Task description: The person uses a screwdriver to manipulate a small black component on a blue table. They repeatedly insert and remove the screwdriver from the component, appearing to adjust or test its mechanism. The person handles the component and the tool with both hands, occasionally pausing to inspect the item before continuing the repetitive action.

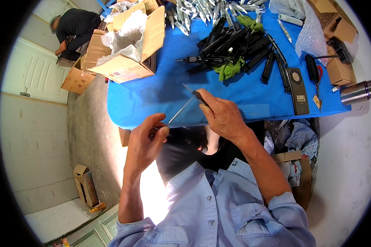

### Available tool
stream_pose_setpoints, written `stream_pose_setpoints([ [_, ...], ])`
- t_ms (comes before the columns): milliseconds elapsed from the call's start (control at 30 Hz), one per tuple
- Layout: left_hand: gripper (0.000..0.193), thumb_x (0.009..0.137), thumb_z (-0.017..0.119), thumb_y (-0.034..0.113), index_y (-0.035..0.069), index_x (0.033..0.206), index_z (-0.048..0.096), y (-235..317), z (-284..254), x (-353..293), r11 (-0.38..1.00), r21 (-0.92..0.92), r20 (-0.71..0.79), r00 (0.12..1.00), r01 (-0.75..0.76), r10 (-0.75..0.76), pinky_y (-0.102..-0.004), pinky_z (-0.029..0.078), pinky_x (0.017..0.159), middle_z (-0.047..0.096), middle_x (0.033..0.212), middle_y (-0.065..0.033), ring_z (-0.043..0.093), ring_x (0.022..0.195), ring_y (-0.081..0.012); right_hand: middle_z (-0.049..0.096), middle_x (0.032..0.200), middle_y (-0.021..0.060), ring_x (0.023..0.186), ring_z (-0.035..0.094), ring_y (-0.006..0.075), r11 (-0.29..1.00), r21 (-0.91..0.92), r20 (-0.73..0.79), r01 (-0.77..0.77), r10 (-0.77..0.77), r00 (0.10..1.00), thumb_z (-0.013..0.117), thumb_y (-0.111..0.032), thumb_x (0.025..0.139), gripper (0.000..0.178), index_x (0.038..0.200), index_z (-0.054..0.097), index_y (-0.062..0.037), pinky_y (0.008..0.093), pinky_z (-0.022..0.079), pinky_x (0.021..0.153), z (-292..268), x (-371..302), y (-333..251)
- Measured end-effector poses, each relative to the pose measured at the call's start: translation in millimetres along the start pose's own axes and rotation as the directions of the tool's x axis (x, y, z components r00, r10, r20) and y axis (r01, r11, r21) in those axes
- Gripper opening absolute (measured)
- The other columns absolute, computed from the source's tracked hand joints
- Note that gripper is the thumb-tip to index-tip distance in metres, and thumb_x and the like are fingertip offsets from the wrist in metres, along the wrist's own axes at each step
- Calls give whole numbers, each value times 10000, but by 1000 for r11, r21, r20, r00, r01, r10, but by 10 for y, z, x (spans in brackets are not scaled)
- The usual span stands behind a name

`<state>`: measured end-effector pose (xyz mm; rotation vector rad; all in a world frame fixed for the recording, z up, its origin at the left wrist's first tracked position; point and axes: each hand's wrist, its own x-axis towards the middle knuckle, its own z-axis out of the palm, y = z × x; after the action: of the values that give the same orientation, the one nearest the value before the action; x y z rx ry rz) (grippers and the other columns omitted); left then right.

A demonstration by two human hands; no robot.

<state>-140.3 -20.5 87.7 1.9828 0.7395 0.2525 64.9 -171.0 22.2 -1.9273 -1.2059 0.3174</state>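
Observation:
My left hand is closed, pinching one end of a thin shiny metal rod between thumb and fingers. The rod slants up and right over the front edge of the blue-covered table. My right hand is closed round the dark handle of a small knife-like tool. Its thin blade points up and left, and the rod's far end meets the tool near the handle; whether they touch I cannot tell. Beyond my hands lies a heap of long black parts with a green cloth among them.
An open cardboard box with plastic stands on the table at left. Several silver parts lie at the back. On the right are a dark phone-shaped device, a steel flask and bubble wrap. Far left, a person crouches.

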Motion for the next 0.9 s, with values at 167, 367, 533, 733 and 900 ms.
stream_pose_setpoints([
  [167,348,911,803,6,-4,1237,681,-83,37,-4,954,226,-68,974,-195,215,-303,594,743,747,997,-96,712,835,-149,725,931,192,873,712,439,1000,-1,2,-7,7,1000,616,-153,1047,370,1401,534,-83,543,553,723,-7,-1,-18],
  [367,304,973,736,10,-16,1270,677,-71,23,-10,983,157,-66,992,-96,107,-294,592,717,749,925,-98,704,787,-145,723,924,191,865,712,437,1000,1,3,-7,7,1000,613,-152,1049,362,1395,534,-85,543,553,720,-7,-4,-9],
  [533,275,1091,621,135,-29,1306,672,-50,-23,6,1000,2,31,1000,8,-8,-279,590,660,749,899,-97,699,732,-127,720,916,190,864,713,438,1000,1,2,-5,5,1000,614,-153,1049,356,1389,534,-84,545,552,718,-10,3,-14],
  [733,300,1073,669,169,-28,1300,667,-16,8,22,999,50,12,1000,-15,15,-263,577,643,732,914,-84,692,729,-111,724,923,188,871,715,439,1000,0,21,-10,10,1000,619,-156,1047,361,1390,532,-85,546,555,722,-10,7,-19],
  [900,300,1025,721,95,-39,1284,653,-138,31,24,974,149,-39,984,-169,176,-251,567,660,704,930,-77,693,756,-120,730,940,192,879,715,443,1000,-5,3,-4,4,1000,620,-155,1046,376,1403,526,-81,550,557,731,0,-2,3],
])
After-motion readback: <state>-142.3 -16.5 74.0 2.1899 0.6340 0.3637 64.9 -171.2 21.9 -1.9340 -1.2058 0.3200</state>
